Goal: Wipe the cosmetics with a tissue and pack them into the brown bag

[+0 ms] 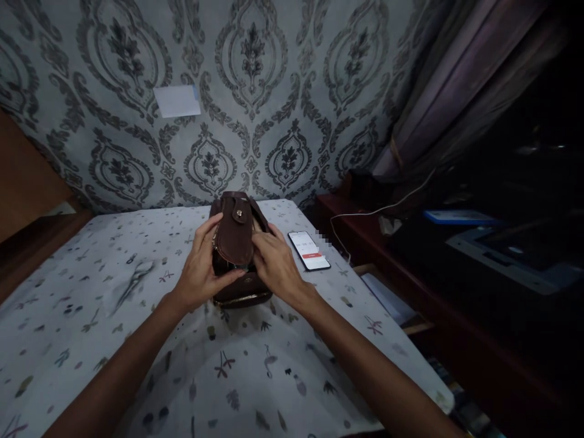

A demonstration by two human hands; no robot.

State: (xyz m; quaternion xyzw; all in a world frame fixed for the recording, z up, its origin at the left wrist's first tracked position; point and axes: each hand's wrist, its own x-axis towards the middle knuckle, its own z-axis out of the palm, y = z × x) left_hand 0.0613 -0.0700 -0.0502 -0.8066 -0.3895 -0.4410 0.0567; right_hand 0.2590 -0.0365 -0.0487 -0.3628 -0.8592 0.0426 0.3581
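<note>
A dark brown bag (233, 237) stands upright on a bed or table with a patterned white cover. It has a flap with a round metal snap and a gold zipper along its lower front. My left hand (201, 267) holds the bag's left side, its thumb reaching across below the flap. My right hand (276, 261) is at the right side, fingers bent against the bag by the flap's edge; its fingertips are partly hidden.
A lit phone (310, 250) lies right of the bag. Crumpled clear plastic (132, 286) is at the left. A white cable (374, 212) crosses the dark red furniture (410, 274) at right. The patterned wall (250, 121) rises behind.
</note>
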